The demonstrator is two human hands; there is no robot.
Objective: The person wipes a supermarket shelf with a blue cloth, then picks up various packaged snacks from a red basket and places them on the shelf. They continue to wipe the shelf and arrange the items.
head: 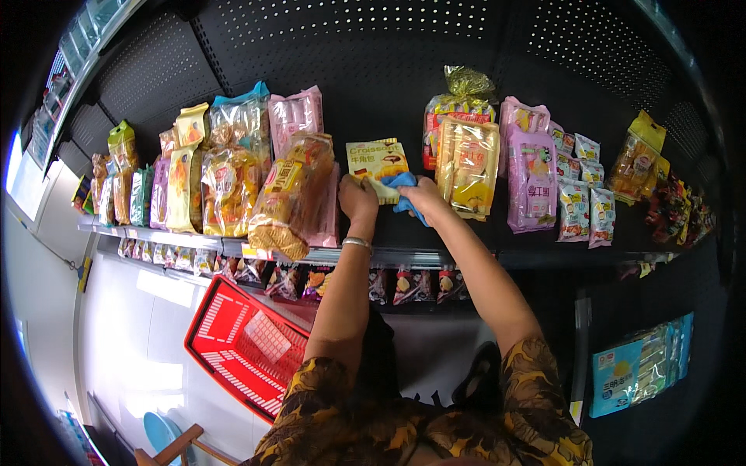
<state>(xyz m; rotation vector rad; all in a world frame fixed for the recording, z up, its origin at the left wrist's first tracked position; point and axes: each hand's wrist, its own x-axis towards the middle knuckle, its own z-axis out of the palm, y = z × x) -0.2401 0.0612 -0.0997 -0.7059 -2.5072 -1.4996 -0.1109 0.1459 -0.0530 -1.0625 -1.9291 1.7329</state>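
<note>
My left hand [358, 201] grips the lower left edge of a yellow croissant package [376, 158] over the black shelf [402, 233]. In my right hand [424, 198] is a bunched blue cloth [408, 201], pressed against the right side of that package. The package's printed front faces up towards me, and its lower part is partly hidden by my hands. Just left of my left hand leans a long clear bag of small breads [294, 186]. Right of my right hand stands a pale yellow bread-roll package [468, 166].
Several bagged breads [230, 186] line the shelf's left side. Purple packages [531, 177] and small snack bags [574, 209] stand to the right. A red shopping basket [245, 343] sits on the floor at lower left, near a blue basin [160, 434]. Snack packets [414, 285] fill a lower shelf.
</note>
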